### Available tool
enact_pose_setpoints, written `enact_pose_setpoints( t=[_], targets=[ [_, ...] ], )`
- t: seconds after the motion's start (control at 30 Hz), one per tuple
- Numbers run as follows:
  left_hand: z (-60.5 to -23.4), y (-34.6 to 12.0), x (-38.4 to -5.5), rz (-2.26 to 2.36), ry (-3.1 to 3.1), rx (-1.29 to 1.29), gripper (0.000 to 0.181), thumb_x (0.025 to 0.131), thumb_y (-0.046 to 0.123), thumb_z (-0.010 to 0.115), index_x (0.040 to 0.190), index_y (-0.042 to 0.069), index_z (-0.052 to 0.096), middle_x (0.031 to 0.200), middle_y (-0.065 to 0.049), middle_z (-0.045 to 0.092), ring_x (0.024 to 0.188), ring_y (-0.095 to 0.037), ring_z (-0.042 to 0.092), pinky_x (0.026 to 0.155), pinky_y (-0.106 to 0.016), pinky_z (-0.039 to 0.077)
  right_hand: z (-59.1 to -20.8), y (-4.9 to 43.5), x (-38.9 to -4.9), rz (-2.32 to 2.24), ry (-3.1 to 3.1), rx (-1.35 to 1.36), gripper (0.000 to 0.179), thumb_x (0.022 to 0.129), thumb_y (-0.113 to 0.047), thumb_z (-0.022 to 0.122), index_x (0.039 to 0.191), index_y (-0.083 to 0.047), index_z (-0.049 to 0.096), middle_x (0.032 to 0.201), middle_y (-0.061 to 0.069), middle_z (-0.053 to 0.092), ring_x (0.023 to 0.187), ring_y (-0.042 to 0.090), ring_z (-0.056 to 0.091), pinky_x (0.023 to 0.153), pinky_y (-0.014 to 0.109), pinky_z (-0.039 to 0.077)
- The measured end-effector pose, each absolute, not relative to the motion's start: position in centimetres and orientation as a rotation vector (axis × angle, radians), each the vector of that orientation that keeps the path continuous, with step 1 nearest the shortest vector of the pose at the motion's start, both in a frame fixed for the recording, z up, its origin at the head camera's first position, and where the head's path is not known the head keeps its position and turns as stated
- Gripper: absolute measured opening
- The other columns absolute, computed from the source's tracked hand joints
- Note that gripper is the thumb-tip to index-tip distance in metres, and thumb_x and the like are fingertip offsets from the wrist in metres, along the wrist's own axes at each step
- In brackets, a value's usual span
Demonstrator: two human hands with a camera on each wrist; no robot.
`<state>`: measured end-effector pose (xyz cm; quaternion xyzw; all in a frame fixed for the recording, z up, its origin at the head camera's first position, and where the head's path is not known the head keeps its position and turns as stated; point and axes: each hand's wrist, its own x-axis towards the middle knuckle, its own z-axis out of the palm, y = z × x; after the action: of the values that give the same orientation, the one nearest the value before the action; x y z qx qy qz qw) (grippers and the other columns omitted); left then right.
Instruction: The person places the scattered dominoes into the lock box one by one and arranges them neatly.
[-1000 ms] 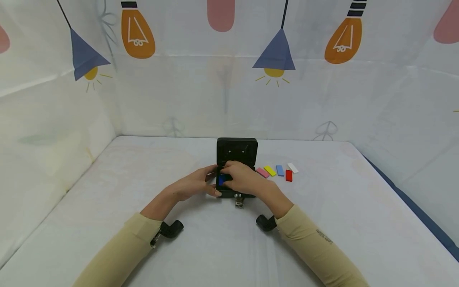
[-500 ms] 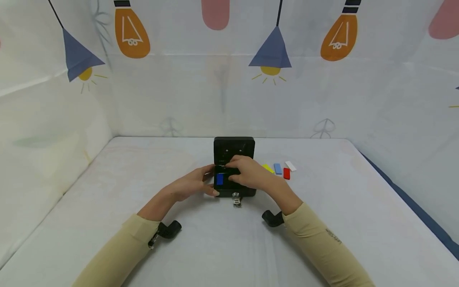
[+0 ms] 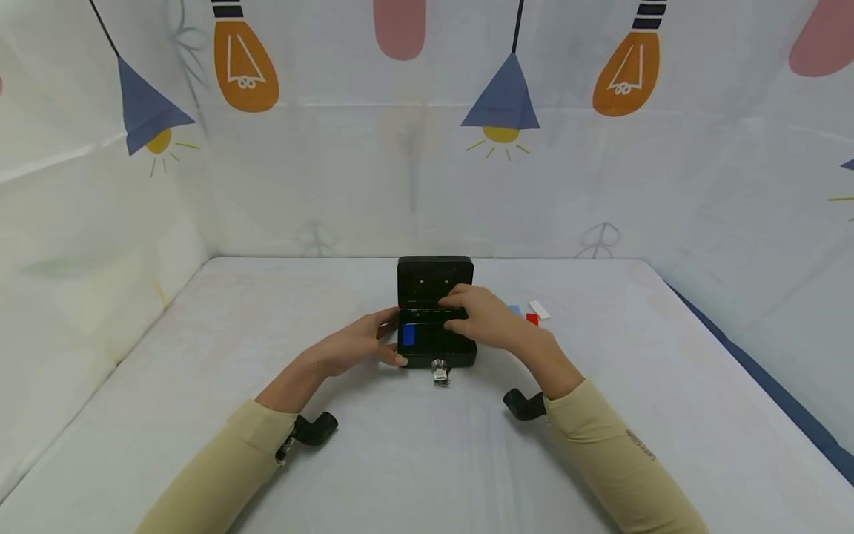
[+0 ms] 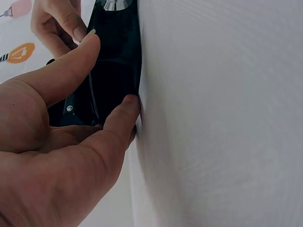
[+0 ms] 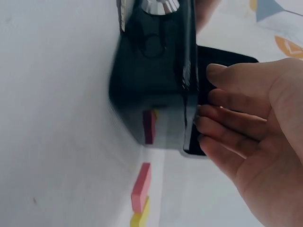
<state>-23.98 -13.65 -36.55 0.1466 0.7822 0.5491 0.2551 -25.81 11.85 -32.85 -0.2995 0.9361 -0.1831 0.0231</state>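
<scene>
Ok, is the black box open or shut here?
Open: the lid of the black box stands raised, and a blue block shows inside.

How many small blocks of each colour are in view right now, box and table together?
Dark blue block, in the black box: 1
Light blue block: 1
White block: 1
Red block: 1
Pink block: 1
Yellow block: 1
Total: 6, not counting the pink reflection on the box.
</scene>
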Motion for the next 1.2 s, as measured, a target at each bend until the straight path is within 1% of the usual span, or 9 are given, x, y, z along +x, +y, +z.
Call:
enact_pose_setpoints(
  t=[0.23, 0.47, 0.57, 0.73, 0.87, 1.07, 1.2],
  targets=[
    [-36.5, -13.7, -23.9, 1.471, 2.143, 0.403, 0.105, 0.081, 0.009, 0.081, 0.160, 0.011, 0.012, 0.168, -0.010, 0.013, 0.156, -0.030, 0.010, 0.124, -0.050, 0.019, -32.6, 13.1, -25.8, -0.621, 2.882, -0.908, 0.046, 0.095, -0.021, 0.065, 0.137, -0.004, 0.059, 0.136, 0.014, 0.058, 0.118, 0.030, 0.061, 0.095, 0.045, 0.054],
    [-36.3, -13.7, -23.8, 1.483, 2.129, 0.387, 0.106, 0.081, 0.008, 0.080, 0.161, 0.011, 0.010, 0.168, -0.010, 0.011, 0.156, -0.031, 0.008, 0.124, -0.051, 0.021, -32.2, 14.2, -26.1, -0.670, 2.859, -0.865, 0.045, 0.095, -0.019, 0.065, 0.137, -0.004, 0.058, 0.140, 0.014, 0.056, 0.120, 0.033, 0.060, 0.095, 0.046, 0.053],
    [-36.2, -13.6, -23.6, 1.488, 2.127, 0.381, 0.106, 0.082, 0.007, 0.080, 0.161, 0.011, 0.008, 0.168, -0.011, 0.010, 0.156, -0.031, 0.007, 0.123, -0.050, 0.023, -32.0, 15.0, -26.2, -0.671, 2.855, -0.875, 0.043, 0.095, -0.016, 0.064, 0.136, -0.003, 0.059, 0.136, 0.013, 0.059, 0.119, 0.033, 0.060, 0.095, 0.047, 0.052],
    [-36.1, -13.5, -23.5, 1.497, 2.113, 0.370, 0.106, 0.082, 0.005, 0.079, 0.161, 0.011, 0.008, 0.168, -0.010, 0.009, 0.156, -0.031, 0.007, 0.122, -0.050, 0.026, -31.5, 16.3, -26.2, -0.717, 2.840, -0.823, 0.042, 0.094, -0.017, 0.065, 0.135, -0.005, 0.061, 0.133, 0.012, 0.062, 0.120, 0.033, 0.059, 0.098, 0.049, 0.050],
    [-36.1, -13.5, -23.5, 1.496, 2.110, 0.368, 0.106, 0.083, 0.005, 0.078, 0.161, 0.011, 0.007, 0.168, -0.011, 0.008, 0.156, -0.031, 0.007, 0.121, -0.050, 0.028, -31.3, 17.1, -26.4, -0.716, 2.860, -0.776, 0.042, 0.094, -0.015, 0.065, 0.134, -0.004, 0.061, 0.133, 0.014, 0.062, 0.122, 0.033, 0.058, 0.100, 0.052, 0.049],
    [-36.2, -13.5, -23.5, 1.482, 2.129, 0.377, 0.105, 0.083, 0.005, 0.078, 0.161, 0.010, 0.006, 0.168, -0.010, 0.009, 0.156, -0.030, 0.006, 0.122, -0.050, 0.025, -31.5, 18.7, -27.1, -0.683, 2.898, -0.740, 0.040, 0.093, -0.011, 0.064, 0.131, -0.001, 0.063, 0.128, 0.019, 0.063, 0.119, 0.037, 0.058, 0.100, 0.053, 0.049],
    [-36.3, -13.5, -23.5, 1.479, 2.132, 0.377, 0.106, 0.083, 0.007, 0.078, 0.161, 0.011, 0.006, 0.168, -0.010, 0.009, 0.156, -0.030, 0.007, 0.122, -0.050, 0.025, -31.9, 19.9, -27.6, -0.676, 2.899, -0.694, 0.040, 0.092, -0.010, 0.062, 0.131, 0.001, 0.063, 0.128, 0.021, 0.063, 0.118, 0.039, 0.057, 0.099, 0.054, 0.048]
  ],
)
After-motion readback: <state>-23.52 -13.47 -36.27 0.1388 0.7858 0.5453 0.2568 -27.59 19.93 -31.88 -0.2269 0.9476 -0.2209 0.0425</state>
